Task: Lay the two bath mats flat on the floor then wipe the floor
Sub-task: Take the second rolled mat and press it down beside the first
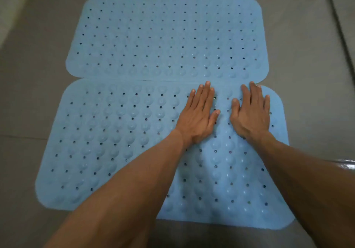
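Observation:
Two light blue bath mats with rows of small holes and suction bumps lie flat on the grey tiled floor, one behind the other, long edges touching. The far mat (pixel 165 36) is uncovered. On the near mat (pixel 107 136), my left hand (pixel 199 113) and my right hand (pixel 251 111) rest palm down with fingers spread, side by side near its far right part, fingertips close to the seam between the mats. Neither hand holds anything. My forearms hide part of the near mat's front.
Grey floor tiles (pixel 32 101) surround the mats, with a grout line at the left. A dark joint or ledge (pixel 340 26) runs along the right. Something shiny (pixel 345 164) shows at the right edge above my right arm.

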{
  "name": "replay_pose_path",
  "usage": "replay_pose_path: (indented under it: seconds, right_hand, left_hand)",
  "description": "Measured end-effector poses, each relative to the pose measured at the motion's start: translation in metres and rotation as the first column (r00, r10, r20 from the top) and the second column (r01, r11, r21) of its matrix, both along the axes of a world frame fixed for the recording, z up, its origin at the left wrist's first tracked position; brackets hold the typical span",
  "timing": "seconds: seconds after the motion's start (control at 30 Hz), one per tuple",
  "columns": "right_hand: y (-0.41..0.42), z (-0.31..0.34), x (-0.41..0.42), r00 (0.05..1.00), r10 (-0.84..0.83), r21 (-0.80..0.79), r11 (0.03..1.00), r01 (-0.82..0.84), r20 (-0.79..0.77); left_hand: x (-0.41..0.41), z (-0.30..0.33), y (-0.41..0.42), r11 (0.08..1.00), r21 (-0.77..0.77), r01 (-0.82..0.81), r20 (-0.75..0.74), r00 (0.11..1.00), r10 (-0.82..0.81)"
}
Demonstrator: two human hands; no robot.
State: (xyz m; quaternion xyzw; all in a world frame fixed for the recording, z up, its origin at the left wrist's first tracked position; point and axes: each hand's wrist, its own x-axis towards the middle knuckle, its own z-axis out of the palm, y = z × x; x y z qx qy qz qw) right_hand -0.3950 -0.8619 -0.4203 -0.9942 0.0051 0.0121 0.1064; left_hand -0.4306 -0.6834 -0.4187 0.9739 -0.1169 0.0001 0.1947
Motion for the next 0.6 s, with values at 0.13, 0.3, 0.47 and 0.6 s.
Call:
replay_pose_path:
  seconds: [0.13, 0.3, 0.47, 0.6]
  right_hand:
    - [0.026, 0.014, -0.036, 0.997, -0.06, -0.02, 0.998, 0.061, 0.041]
    - [0.114, 0.018, -0.127, 0.998, 0.058, 0.091, 0.994, -0.056, -0.025]
    - [0.158, 0.003, -0.158, 0.995, 0.091, 0.081, 0.993, -0.087, -0.048]
    - [0.158, 0.0, -0.157, 0.998, 0.056, 0.085, 0.995, -0.055, -0.013]
  left_hand:
    - [-0.059, -0.004, 0.048, 0.977, -0.015, -0.213, -0.021, 0.977, 0.213]
    - [-0.111, -0.004, 0.084, 0.946, -0.009, -0.324, -0.015, 0.946, 0.324]
    - [-0.141, -0.015, 0.113, 0.949, 0.05, -0.31, 0.013, 0.951, 0.31]
    - [-0.14, -0.013, 0.113, 0.949, 0.072, -0.307, -0.023, 0.951, 0.31]
